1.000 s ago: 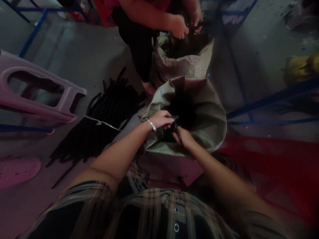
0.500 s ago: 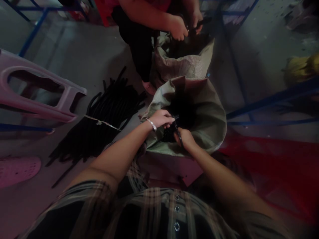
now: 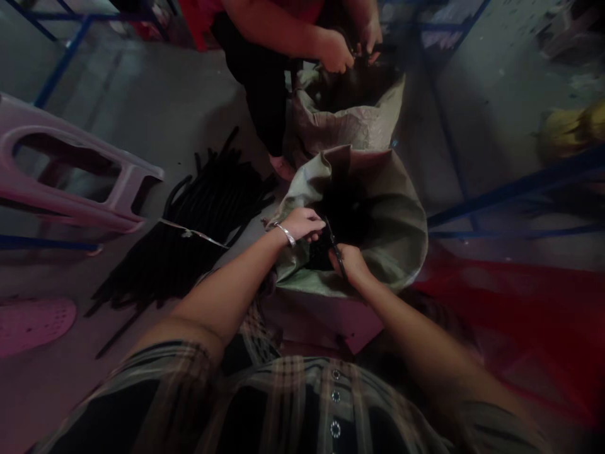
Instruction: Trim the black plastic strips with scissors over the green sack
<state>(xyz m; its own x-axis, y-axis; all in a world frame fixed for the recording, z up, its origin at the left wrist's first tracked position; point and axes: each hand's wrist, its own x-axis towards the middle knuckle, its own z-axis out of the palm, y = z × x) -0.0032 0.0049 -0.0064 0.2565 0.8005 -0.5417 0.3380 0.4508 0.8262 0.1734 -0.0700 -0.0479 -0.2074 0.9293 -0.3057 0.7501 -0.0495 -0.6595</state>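
My left hand, with a silver bracelet on the wrist, is closed on a small black piece that I cannot make out, over the mouth of a greenish sack. Close beside it my right hand grips black scissors, whose blades point up toward the left hand. The inside of the sack is dark and its contents are hidden. Both hands hover over the sack's near rim.
A pile of black tube-like strips lies on the floor at left. Another person sits opposite, both hands working over a second sack. A pink plastic stool is at far left, blue metal bars and a red surface at right.
My hands have shifted slightly up and left over the sack, and the scissors now stand more upright. The other person's hands keep moving over the far sack.
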